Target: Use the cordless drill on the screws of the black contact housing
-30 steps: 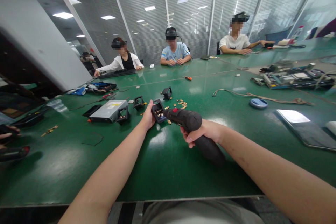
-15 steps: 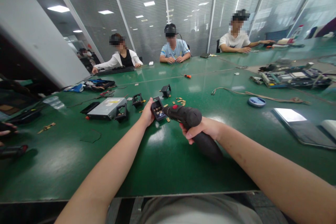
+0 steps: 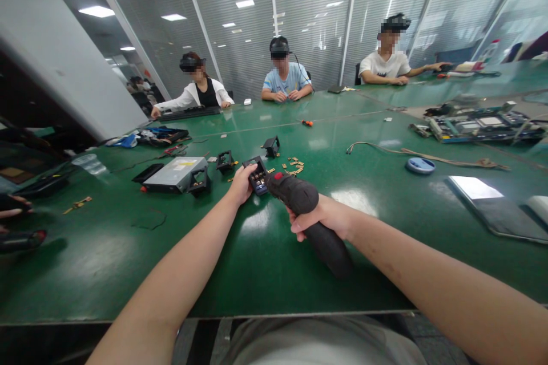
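Note:
My left hand (image 3: 242, 183) grips a small black plastic housing (image 3: 258, 178) by its left side, tilted so that brass-coloured pieces show inside it. My right hand (image 3: 305, 222) is wrapped round the handle of a black cordless screwdriver (image 3: 302, 193) with a red button on top. The tool's front end points at the housing's right edge; whether its tip touches anything inside is too small to tell. Several loose brass pieces (image 3: 295, 166) lie just beyond the tool. More black housings, one behind (image 3: 271, 146) and two to the left (image 3: 225, 162), stand around my left hand.
A silver disc drive (image 3: 175, 175) lies left of the housings. To the right are a blue round tin (image 3: 420, 166), a flat grey device (image 3: 492, 208) and a circuit board (image 3: 483, 124). Three people sit across the green table (image 3: 274, 291); another person's hand (image 3: 15, 206) shows at far left.
The screwdriver and my right hand have shifted slightly left and down, toward me. My left thumb now lies further over the housing's upper edge.

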`<state>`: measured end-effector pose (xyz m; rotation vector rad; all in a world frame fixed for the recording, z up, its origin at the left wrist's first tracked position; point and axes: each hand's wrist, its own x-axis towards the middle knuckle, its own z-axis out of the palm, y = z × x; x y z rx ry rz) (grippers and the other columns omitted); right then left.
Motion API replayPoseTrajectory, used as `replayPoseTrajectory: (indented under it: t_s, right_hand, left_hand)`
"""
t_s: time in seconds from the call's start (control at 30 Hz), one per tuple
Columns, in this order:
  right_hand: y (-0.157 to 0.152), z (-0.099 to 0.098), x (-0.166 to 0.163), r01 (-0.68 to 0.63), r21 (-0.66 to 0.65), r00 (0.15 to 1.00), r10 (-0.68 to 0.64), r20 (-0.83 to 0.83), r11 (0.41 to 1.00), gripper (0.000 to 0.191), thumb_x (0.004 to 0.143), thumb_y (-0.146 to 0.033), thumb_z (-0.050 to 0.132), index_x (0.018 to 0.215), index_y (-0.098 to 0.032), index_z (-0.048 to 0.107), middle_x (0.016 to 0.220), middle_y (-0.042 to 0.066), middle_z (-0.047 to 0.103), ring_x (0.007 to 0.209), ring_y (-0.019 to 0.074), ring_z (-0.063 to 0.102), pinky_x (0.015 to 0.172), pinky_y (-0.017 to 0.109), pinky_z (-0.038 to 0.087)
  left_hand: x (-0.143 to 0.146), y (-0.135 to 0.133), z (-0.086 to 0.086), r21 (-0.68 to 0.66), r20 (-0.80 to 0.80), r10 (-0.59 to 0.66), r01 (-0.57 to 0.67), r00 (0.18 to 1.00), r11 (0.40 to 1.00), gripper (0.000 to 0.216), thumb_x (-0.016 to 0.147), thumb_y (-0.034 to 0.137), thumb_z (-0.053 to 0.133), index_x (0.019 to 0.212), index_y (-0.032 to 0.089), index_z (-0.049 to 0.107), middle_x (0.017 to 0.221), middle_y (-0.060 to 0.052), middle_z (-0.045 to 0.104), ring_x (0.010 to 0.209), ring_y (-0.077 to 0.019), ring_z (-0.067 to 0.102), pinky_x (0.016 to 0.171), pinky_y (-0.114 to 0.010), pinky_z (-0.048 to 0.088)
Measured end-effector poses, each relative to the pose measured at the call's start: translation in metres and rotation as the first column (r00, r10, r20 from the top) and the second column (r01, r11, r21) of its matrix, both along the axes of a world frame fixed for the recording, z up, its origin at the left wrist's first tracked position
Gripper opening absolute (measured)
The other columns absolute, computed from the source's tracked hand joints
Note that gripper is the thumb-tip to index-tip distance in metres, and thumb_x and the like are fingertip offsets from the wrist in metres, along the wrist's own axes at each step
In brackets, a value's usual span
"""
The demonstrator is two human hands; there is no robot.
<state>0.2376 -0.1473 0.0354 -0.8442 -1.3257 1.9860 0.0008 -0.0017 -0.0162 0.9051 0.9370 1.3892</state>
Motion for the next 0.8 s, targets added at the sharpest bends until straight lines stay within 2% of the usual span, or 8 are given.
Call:
replayPoseTrajectory:
  t_s: [0.13,0.27,0.53,0.8]
  right_hand:
    - [-0.002,-0.002,-0.002,0.028,-0.021,0.999,-0.028,-0.019,0.999,0.035,0.049,-0.019,0.089,0.073,-0.017,0.065,0.061,-0.001,0.068,0.049,0.0158,0.066,0.050,0.025,0.049]
    - [-0.004,-0.002,-0.002,0.028,-0.032,0.999,-0.029,-0.031,0.999,0.037,0.049,-0.019,0.090,0.075,-0.017,0.064,0.063,-0.001,0.068,0.050,0.0162,0.066,0.050,0.026,0.049]
    - [-0.003,-0.001,0.001,0.014,-0.042,0.999,-0.016,-0.036,0.999,0.041,0.049,-0.020,0.092,0.076,-0.018,0.062,0.065,-0.003,0.066,0.052,0.0173,0.067,0.052,0.028,0.049]
    - [0.005,-0.003,0.009,-0.025,-0.014,0.999,0.024,-0.030,1.000,0.038,0.054,-0.022,0.092,0.080,-0.017,0.065,0.069,-0.003,0.069,0.053,0.0167,0.068,0.055,0.028,0.052]
  left_hand:
    - [0.002,-0.002,0.002,0.001,-0.023,-0.022,0.022,0.999,1.000,0.045,0.085,0.051,0.085,0.107,0.013,0.072,0.087,-0.012,0.080,0.074,-0.0240,0.078,0.071,-0.036,0.064]
    - [0.002,-0.001,0.001,-0.031,0.013,-0.013,0.013,1.000,0.999,0.053,0.087,0.060,0.082,0.106,0.011,0.073,0.089,-0.015,0.080,0.076,-0.0256,0.079,0.076,-0.038,0.065]
    - [0.002,0.000,0.002,-0.079,0.062,-0.027,0.032,0.998,0.996,0.047,0.087,0.054,0.084,0.106,0.012,0.072,0.088,-0.014,0.080,0.075,-0.0258,0.079,0.080,-0.041,0.065]
    - [0.001,0.003,-0.002,-0.020,0.096,-0.019,0.021,0.995,1.000,0.044,0.082,0.049,0.088,0.102,0.013,0.072,0.086,-0.011,0.079,0.077,-0.0248,0.078,0.082,-0.040,0.063]
